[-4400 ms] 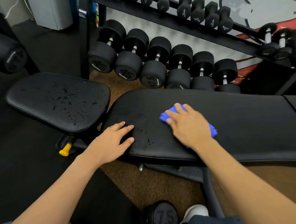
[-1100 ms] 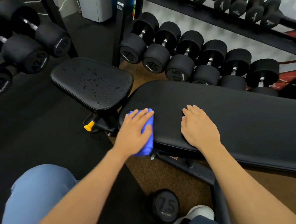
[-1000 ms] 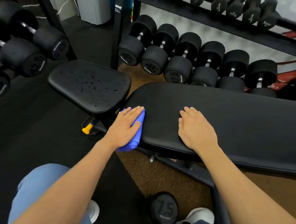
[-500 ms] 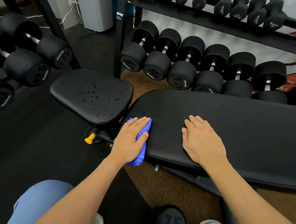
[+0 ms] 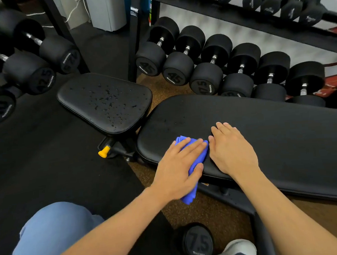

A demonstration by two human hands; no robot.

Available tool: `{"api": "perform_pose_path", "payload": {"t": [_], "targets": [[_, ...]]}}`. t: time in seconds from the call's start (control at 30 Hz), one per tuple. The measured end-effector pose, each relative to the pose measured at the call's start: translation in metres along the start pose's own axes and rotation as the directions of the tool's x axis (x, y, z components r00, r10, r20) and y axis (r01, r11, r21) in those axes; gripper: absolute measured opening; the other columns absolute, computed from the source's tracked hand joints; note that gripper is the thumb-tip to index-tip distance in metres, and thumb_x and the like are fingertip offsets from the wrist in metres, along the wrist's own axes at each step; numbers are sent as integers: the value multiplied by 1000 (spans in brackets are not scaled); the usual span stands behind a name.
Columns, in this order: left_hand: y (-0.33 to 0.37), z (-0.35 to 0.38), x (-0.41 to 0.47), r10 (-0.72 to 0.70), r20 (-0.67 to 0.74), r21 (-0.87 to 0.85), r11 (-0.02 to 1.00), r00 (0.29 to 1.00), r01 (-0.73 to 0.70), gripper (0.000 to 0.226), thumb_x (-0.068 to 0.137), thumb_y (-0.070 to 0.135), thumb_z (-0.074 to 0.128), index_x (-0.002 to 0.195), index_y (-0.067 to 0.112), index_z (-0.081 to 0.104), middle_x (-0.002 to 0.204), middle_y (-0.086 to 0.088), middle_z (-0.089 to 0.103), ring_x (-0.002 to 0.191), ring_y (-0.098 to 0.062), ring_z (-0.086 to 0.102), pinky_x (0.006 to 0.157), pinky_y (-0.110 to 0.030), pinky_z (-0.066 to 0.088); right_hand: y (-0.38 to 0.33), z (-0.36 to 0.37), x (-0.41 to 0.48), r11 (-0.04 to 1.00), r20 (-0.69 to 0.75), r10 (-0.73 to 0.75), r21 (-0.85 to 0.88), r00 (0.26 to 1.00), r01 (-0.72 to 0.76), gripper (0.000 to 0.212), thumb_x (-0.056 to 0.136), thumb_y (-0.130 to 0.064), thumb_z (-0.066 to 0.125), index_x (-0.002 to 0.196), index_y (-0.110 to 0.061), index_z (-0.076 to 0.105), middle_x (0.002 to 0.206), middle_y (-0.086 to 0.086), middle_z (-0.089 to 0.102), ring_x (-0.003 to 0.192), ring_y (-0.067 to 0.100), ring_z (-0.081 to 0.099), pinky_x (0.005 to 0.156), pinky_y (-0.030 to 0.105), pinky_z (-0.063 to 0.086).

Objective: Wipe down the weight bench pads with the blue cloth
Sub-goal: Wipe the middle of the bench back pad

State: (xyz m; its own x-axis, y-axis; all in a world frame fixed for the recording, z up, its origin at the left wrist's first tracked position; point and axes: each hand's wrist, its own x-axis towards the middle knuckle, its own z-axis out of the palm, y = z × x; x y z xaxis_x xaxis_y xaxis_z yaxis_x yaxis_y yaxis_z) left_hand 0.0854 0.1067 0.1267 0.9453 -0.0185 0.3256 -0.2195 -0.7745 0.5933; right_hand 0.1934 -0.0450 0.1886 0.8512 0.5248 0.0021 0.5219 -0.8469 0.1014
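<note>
The long black back pad (image 5: 262, 133) of the weight bench runs from centre to right. My left hand (image 5: 178, 168) presses the blue cloth (image 5: 197, 157) flat onto the pad's near-left edge, fingers straight; a fold of the cloth hangs below the edge. My right hand (image 5: 232, 151) rests flat on the pad just right of the cloth. The smaller seat pad (image 5: 105, 101) to the left is speckled with water droplets. A few droplets remain on the back pad's far-left part.
A rack of large black dumbbells (image 5: 205, 66) stands close behind the bench, with smaller ones on the shelf above. More dumbbells (image 5: 28, 71) sit at the left. A 7.5 dumbbell (image 5: 197, 243) lies on the floor by my shoe. A yellow adjustment knob (image 5: 104, 151) sticks out under the seat.
The cloth passed from my right hand to my left. My left hand slid the cloth from the pad's left end rightward, up against my right hand, which stayed flat on the pad.
</note>
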Motion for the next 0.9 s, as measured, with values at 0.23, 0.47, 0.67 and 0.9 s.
{"api": "perform_pose_path", "payload": {"t": [0.23,0.47,0.67,0.9], "targets": [[-75,-25,30,-109,94,-164,979,990,123,55,97,49,42,151,35,46,156,18,43,150,-4,27,125,-35,20,2,-6,-3,1000,19,13,-7,1000,-13,48,106,-32,32,144,-8,48,153,9,45,145,27,35,120,41,27],[-100,-37,33,-207,81,-159,963,975,218,56,95,51,41,150,38,47,154,24,42,149,-1,26,124,-37,24,-1,-8,0,1000,36,9,2,999,-9,46,106,-31,30,142,-9,48,151,8,45,145,27,34,120,41,26],[-34,-14,32,-259,43,-41,964,965,261,64,94,54,38,155,36,38,159,22,35,151,-6,20,124,-33,19,-2,-4,1,999,6,25,19,1000,-25,43,104,-29,34,135,-8,55,146,10,50,141,28,40,118,42,31],[-58,-18,46,-169,109,-76,981,979,178,60,97,44,43,155,29,40,160,14,35,152,-8,20,115,-7,-3,8,-15,2,994,77,-12,108,997,3,47,107,-33,34,146,-12,47,157,6,40,148,22,30,121,36,20]]}}
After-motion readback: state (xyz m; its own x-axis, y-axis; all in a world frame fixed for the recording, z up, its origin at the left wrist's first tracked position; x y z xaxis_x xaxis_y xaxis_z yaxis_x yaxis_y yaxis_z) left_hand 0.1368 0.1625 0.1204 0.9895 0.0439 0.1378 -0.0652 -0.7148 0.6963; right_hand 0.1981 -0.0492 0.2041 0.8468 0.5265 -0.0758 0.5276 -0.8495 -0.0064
